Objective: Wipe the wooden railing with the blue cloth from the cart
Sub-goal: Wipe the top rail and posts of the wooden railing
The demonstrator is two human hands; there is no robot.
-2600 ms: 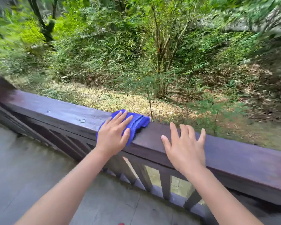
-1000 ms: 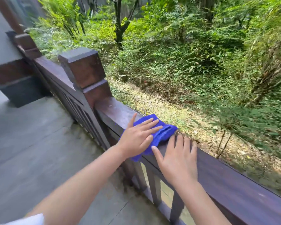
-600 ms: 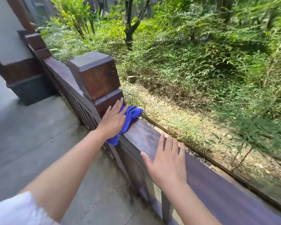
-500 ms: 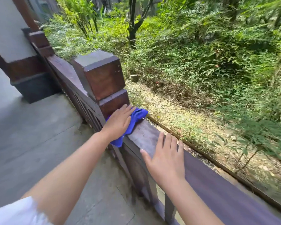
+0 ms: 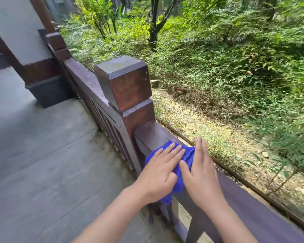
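Note:
The dark wooden railing (image 5: 249,195) runs from lower right up to a square post (image 5: 128,85) and continues beyond it to the upper left. A bright blue cloth (image 5: 188,156) lies draped over the rail top a short way from the post, hanging down the near side. My left hand (image 5: 161,170) presses flat on the cloth, fingers together and extended. My right hand (image 5: 203,174) lies flat right beside it, its thumb edge on the cloth and the rest on the bare rail. Most of the cloth is hidden under my hands.
Grey stone paving (image 5: 42,163) lies on the near side of the railing. A pillar with a dark base (image 5: 47,92) stands at the upper left. Beyond the rail the ground drops to a strip of leaf litter (image 5: 209,123), shrubs and trees.
My left hand has slid the cloth back from the post along the rail toward me. My right hand, earlier apart on the bare rail, now touches the cloth beside the left.

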